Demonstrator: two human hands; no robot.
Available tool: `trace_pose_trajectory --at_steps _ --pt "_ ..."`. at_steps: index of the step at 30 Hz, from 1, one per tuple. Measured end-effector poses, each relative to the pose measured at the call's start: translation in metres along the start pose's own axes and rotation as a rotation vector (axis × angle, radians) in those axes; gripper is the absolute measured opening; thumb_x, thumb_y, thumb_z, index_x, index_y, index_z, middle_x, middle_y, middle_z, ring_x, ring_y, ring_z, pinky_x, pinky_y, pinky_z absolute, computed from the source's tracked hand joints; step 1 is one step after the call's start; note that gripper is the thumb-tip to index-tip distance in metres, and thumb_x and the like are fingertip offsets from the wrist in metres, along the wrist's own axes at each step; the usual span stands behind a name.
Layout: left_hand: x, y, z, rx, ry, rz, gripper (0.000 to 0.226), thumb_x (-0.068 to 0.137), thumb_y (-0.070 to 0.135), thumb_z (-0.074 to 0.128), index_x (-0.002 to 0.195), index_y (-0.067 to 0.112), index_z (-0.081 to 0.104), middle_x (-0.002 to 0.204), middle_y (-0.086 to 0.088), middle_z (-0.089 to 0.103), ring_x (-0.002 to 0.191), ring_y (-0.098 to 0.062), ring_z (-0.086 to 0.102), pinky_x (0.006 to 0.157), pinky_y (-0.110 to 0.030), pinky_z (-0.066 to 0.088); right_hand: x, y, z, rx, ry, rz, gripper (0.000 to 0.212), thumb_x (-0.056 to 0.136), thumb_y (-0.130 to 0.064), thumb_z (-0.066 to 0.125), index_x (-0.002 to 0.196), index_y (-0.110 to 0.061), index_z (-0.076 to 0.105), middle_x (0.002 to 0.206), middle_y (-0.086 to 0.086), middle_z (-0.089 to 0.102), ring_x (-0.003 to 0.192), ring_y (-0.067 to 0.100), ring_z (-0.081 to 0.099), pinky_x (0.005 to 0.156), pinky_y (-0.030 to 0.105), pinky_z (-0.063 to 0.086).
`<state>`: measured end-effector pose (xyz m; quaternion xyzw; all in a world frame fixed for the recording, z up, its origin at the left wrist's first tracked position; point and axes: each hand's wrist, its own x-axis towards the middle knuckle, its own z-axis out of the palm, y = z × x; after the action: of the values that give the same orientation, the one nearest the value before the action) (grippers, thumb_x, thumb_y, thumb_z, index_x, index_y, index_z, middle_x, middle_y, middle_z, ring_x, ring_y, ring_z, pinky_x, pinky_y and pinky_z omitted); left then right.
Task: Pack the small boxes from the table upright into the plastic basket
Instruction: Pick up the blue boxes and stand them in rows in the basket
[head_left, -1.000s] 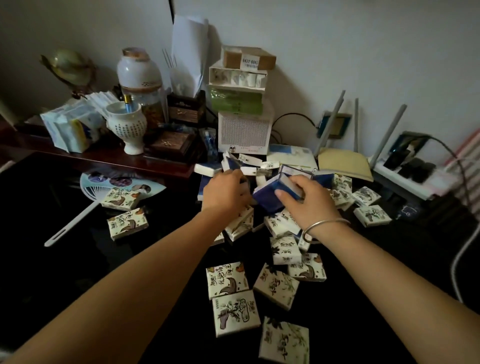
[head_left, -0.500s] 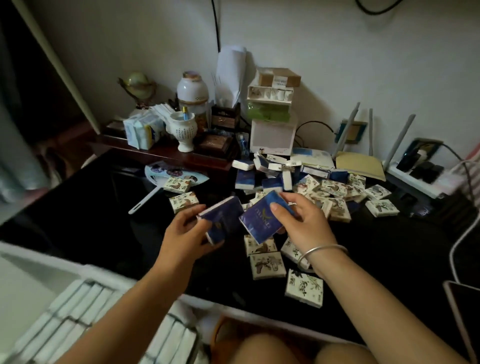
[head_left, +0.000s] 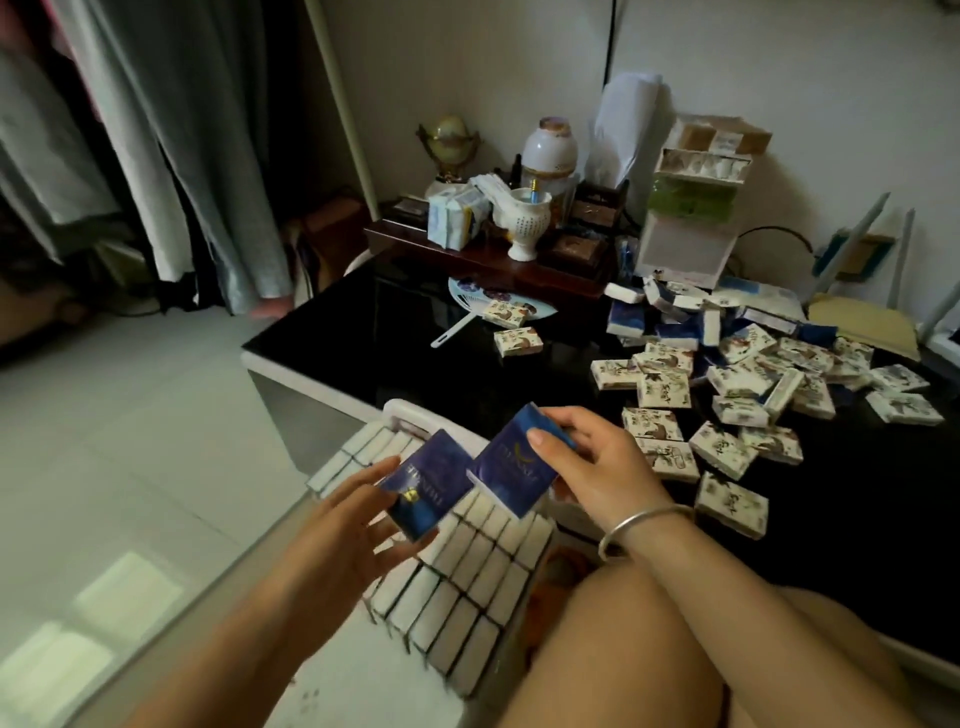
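Head view looks down past our knees at the plastic basket (head_left: 410, 411), set low against the near edge of the counter (head_left: 384, 358), with both hands just above it. Our left hand (head_left: 340, 525) carries the left blue box (head_left: 426, 486), pinched loosely between the thumb and spread, outstretched fingers. Our right hand (head_left: 597, 467), a bangle (head_left: 639, 522) on its wrist, pinches the right blue box (head_left: 514, 467) with the thumb across its face and the fingers curled behind. Both boxes are tilted, which we judge readies them to slot in narrow side down beside the packed boxes (head_left: 483, 561), whose pale top edges stand in tight rows across most of the basket. The loose boxes (head_left: 748, 374), mostly white printed ones with some blue, lie scattered across the glossy black counter, so plenty remains. A hand fan (head_left: 467, 306) lies further back, and a wooden stand (head_left: 467, 254) with a ceramic cup (head_left: 522, 223) and stacked cartons (head_left: 691, 208) sits by the wall. The room is dim, with pale floor tiles (head_left: 130, 441) and a grey curtain (head_left: 208, 156) at left.
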<state>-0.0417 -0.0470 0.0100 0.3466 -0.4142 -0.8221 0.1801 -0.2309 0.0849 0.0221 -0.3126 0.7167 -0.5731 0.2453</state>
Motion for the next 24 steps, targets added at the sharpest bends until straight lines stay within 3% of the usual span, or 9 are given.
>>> trace_pose_trajectory --at_steps 4,7,9,13,15,17,20,22,24 --pt "-0.008 0.002 -0.035 -0.028 0.125 -0.025 0.031 0.098 0.01 0.047 0.124 0.02 0.06 0.111 -0.022 0.068 0.083 -0.029 0.067 0.06 -0.028 0.06 -0.007 -0.005 0.02 -0.017 -0.044 0.007 0.015 0.09 -0.018 0.062 0.104 -0.024 0.062 0.088 0.001 0.069 0.043 0.008 0.052 0.044 0.021 0.044" --pt "-0.012 0.006 -0.052 -0.017 0.224 -0.034 0.026 0.099 0.009 0.049 0.107 0.015 0.073 0.11 -0.021 0.068 0.082 -0.026 0.07 0.056 -0.023 0.059 -0.008 -0.009 0.043 -0.034 -0.123 -0.001 0.018 0.09 -0.017 0.063 0.105 -0.027 0.061 0.095 0.001 0.069 0.044 0.009 0.054 0.043 0.019 0.043" --pt "-0.009 0.008 -0.061 -0.035 0.206 -0.076 0.021 0.094 0.011 0.056 0.101 0.006 0.075 0.109 -0.021 0.071 0.09 -0.028 0.072 0.062 -0.024 0.061 -0.006 -0.008 0.062 -0.043 -0.18 0.004 0.02 0.09 -0.018 0.063 0.103 -0.033 0.06 0.098 -0.001 0.068 0.046 0.012 0.058 0.044 0.02 0.044" --pt "-0.011 0.011 -0.075 -0.078 0.027 -0.182 0.036 0.089 0.02 0.06 0.118 -0.001 0.063 0.114 -0.021 0.069 0.104 -0.028 0.069 0.07 -0.022 0.06 0.005 -0.003 0.1 -0.003 -0.227 0.026 0.024 0.09 -0.018 0.063 0.096 -0.04 0.057 0.097 0.0 0.067 0.047 0.009 0.06 0.045 0.023 0.046" --pt "-0.013 0.012 -0.082 -0.04 0.023 -0.163 0.045 0.078 0.014 0.066 0.12 -0.002 0.062 0.112 -0.019 0.071 0.098 -0.023 0.072 0.073 -0.021 0.059 0.011 -0.004 0.113 -0.002 -0.227 0.003 0.025 0.09 -0.017 0.063 0.095 -0.041 0.055 0.099 0.0 0.066 0.048 0.009 0.061 0.047 0.023 0.047" --pt "-0.013 0.01 -0.089 0.152 0.164 -0.053 0.044 0.073 0.019 0.072 0.114 0.002 0.067 0.098 -0.014 0.075 0.08 -0.02 0.074 0.068 -0.023 0.06 0.017 -0.005 0.122 -0.036 -0.224 -0.041 0.025 0.09 -0.017 0.062 0.098 -0.037 0.052 0.101 -0.002 0.065 0.053 0.013 0.066 0.051 0.024 0.051" --pt "-0.01 0.006 -0.109 0.893 0.529 0.222 0.032 0.081 0.054 0.064 0.087 0.024 0.071 0.058 0.001 0.071 0.05 -0.012 0.068 0.061 -0.03 0.057 0.024 -0.006 0.132 -0.202 -0.308 -0.139 0.021 0.09 -0.018 0.063 0.103 -0.027 0.049 0.103 -0.004 0.065 0.072 0.014 0.07 0.068 0.032 0.058" --pt "-0.003 0.001 -0.124 1.247 0.674 0.316 0.048 0.08 0.072 0.05 0.072 0.026 0.065 0.042 0.005 0.062 0.043 -0.011 0.063 0.062 -0.029 0.055 0.027 -0.004 0.139 -0.454 -0.433 -0.237 0.021 0.089 -0.021 0.062 0.105 -0.027 0.05 0.1 -0.006 0.065 0.083 0.015 0.066 0.077 0.038 0.055" --pt "0.005 -0.004 -0.132 1.361 0.716 0.318 0.059 0.079 0.077 0.042 0.066 0.024 0.063 0.043 0.002 0.06 0.048 -0.018 0.062 0.06 -0.034 0.055 0.028 -0.001 0.146 -0.673 -0.555 -0.291 0.022 0.091 -0.022 0.057 0.11 -0.029 0.049 0.105 -0.004 0.064 0.091 0.02 0.062 0.081 0.041 0.052"
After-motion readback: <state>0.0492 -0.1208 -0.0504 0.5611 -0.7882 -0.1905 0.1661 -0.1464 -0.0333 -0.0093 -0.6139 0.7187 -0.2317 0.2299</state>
